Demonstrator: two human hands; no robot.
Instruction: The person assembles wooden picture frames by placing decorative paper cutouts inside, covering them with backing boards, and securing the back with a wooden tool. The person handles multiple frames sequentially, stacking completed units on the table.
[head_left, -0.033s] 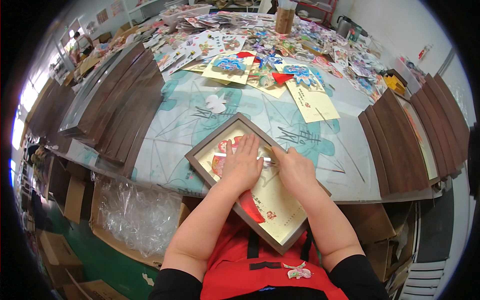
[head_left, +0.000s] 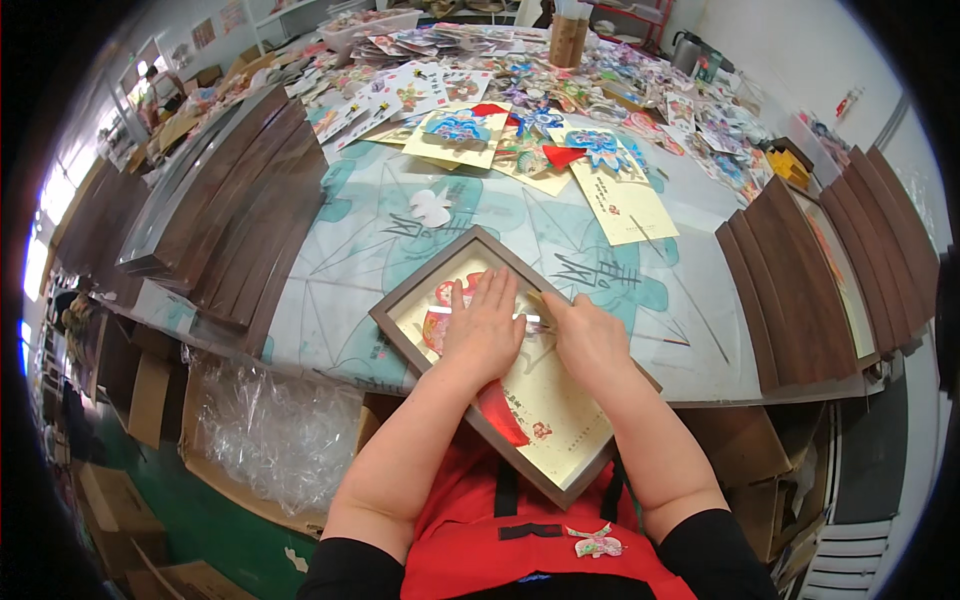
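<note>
Item: brown shadow-box frame overhanging table edge, my left hand flat, fingers spread, right hand pinching yellow card; risk judged: frame tipping off.

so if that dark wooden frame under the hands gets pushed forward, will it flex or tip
The wooden frame probably stays rigid: its rails look thick. Its near corner overhangs the table edge, so pushing it forward should steady it. It likely slides easily on the smooth patterned cover.
</note>
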